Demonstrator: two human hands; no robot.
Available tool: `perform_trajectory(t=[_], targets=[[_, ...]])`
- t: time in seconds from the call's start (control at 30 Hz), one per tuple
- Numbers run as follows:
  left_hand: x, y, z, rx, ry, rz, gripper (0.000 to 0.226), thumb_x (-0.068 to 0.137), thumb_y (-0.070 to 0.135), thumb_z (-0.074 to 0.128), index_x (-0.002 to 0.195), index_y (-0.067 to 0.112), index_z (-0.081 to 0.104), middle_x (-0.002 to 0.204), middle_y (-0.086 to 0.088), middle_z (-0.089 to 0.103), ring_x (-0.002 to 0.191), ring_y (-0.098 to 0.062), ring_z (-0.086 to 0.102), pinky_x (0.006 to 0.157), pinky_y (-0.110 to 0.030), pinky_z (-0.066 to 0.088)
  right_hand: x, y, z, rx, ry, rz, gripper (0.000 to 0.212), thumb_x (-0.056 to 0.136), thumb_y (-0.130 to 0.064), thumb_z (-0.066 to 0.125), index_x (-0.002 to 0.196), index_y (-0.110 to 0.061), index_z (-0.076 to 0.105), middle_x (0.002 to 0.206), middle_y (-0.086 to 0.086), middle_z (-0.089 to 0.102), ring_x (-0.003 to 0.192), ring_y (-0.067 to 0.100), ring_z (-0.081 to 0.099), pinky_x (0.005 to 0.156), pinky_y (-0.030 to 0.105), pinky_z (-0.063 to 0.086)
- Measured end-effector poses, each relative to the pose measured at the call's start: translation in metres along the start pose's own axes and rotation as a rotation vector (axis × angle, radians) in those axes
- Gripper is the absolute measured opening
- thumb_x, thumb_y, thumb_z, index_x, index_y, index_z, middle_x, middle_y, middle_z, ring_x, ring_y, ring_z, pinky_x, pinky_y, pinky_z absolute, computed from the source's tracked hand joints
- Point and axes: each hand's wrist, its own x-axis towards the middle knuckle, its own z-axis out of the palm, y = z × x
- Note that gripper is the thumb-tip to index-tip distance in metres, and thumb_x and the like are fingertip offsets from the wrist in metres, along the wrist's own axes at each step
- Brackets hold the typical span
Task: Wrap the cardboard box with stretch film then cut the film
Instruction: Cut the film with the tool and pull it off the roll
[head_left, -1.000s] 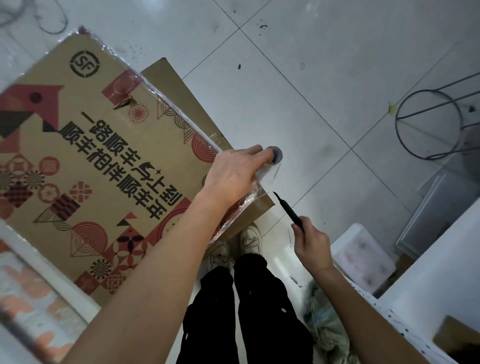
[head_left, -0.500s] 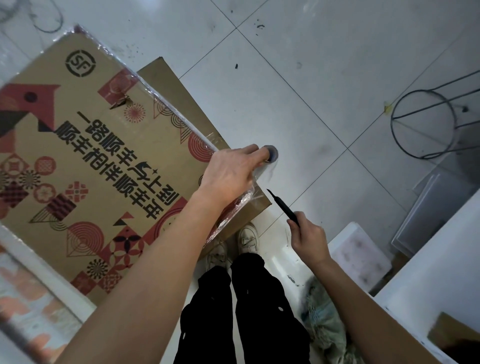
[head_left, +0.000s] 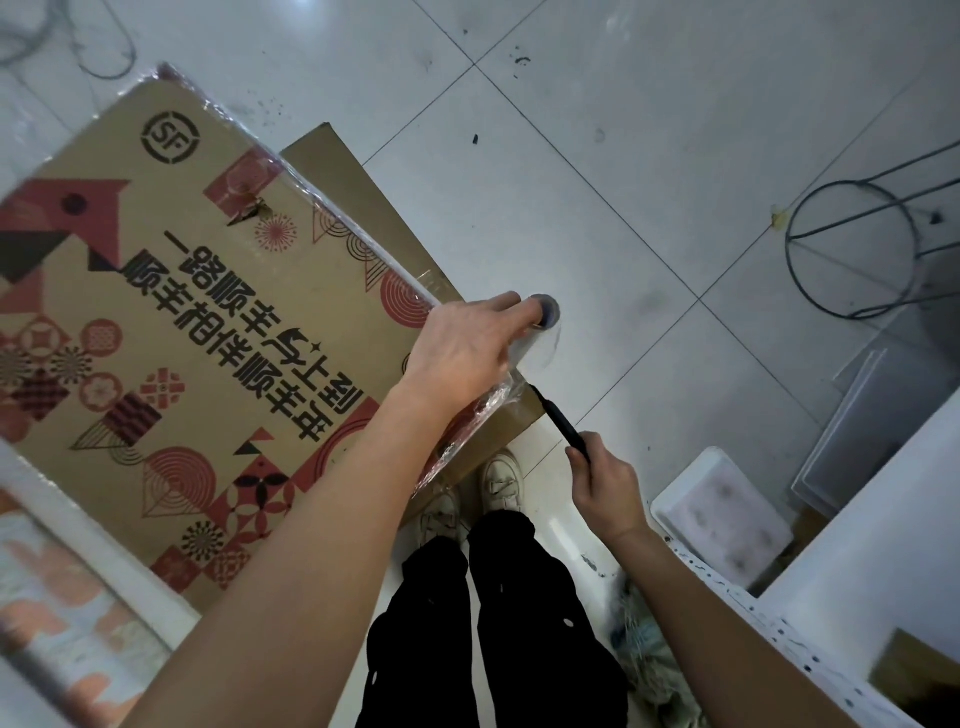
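- A large flat cardboard box (head_left: 208, 332) is seen at the left of the view, raised above the tiled floor (head_left: 597, 156), with one corner near the person's shoes (head_left: 498, 478).
- Its brown face is printed with a black round "SF" logo, rows of bold black characters, and red and black geometric patterns.
- Clear stretch film (head_left: 467, 415) is seen along the box's right edge, shiny and bunched into wrinkles at the near corner.
- The film roll (head_left: 540, 317) is gripped by the left hand (head_left: 462, 353) just past the box's right edge; the fingers are curled over it and its grey core end is visible.
- A slim black cutter (head_left: 558, 418) is gripped in the right hand (head_left: 608, 483), fingers closed round its handle, its tip lying at the bunched film by the box corner.
- A second plain cardboard sheet (head_left: 363, 208) is seen beneath the box.
- A wire stool frame (head_left: 852, 249) stands on the floor at the right.
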Motion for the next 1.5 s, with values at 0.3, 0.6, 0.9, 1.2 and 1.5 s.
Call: perform_trajectory(t=[0.3,0.6,0.9,1.2,1.5], targets=[[-0.001,0.002,-0.001,0.021,-0.058,-0.034,0.039,0.081,0.005,0.056,0.116,0.022,0.056,0.095,0.003,0.063,0.077,-0.025,0.061,0.061,-0.038,0.047,0.017,-0.02,0.008,-0.007,0.019,-0.03,0.016,0.092,-0.028,0.037,0.092,-0.013,0.043,0.049,0.006,0.052,0.037,0.03,0.048,0.045,0.021,0.027],[0.002,0.002,-0.003,0.043,-0.081,-0.047,0.042,0.085,0.009,0.052,0.123,0.025,0.05,0.1,0.007,0.06,0.082,-0.018,0.06,0.063,-0.027,0.04,-0.015,-0.019,0.003,0.261,-0.033,0.391,0.017,0.093,-0.021,0.055,0.079,-0.02,0.045,0.05,-0.009,0.038,0.042,0.008,0.037,0.043,0.017,0.027],[0.001,0.002,-0.002,0.039,-0.051,-0.044,0.04,0.086,0.007,0.053,0.122,0.023,0.052,0.101,0.005,0.062,0.079,-0.02,0.061,0.06,-0.028,0.038,-0.019,-0.052,0.024,0.429,-0.009,0.48,0.017,0.099,-0.022,0.04,0.083,-0.019,0.044,0.055,-0.001,0.042,0.042,0.009,0.036,0.042,0.021,0.026],[0.001,0.001,-0.001,0.032,-0.043,-0.035,0.037,0.087,0.008,0.05,0.121,0.022,0.052,0.099,0.004,0.061,0.078,-0.022,0.061,0.062,-0.032,0.045,-0.022,-0.073,0.044,0.538,-0.012,0.536,0.013,0.101,-0.018,0.035,0.095,-0.012,0.045,0.066,0.001,0.047,0.056,0.017,0.044,0.053,0.032,0.036],[0.0,0.001,-0.001,0.024,-0.051,-0.014,0.038,0.086,0.005,0.048,0.12,0.022,0.053,0.095,0.003,0.062,0.071,-0.024,0.061,0.062,-0.04,0.052,-0.024,-0.085,0.066,0.586,-0.035,0.631,0.021,0.101,-0.016,0.034,0.084,-0.027,0.037,0.068,0.002,0.042,0.056,0.014,0.04,0.051,0.027,0.034]])
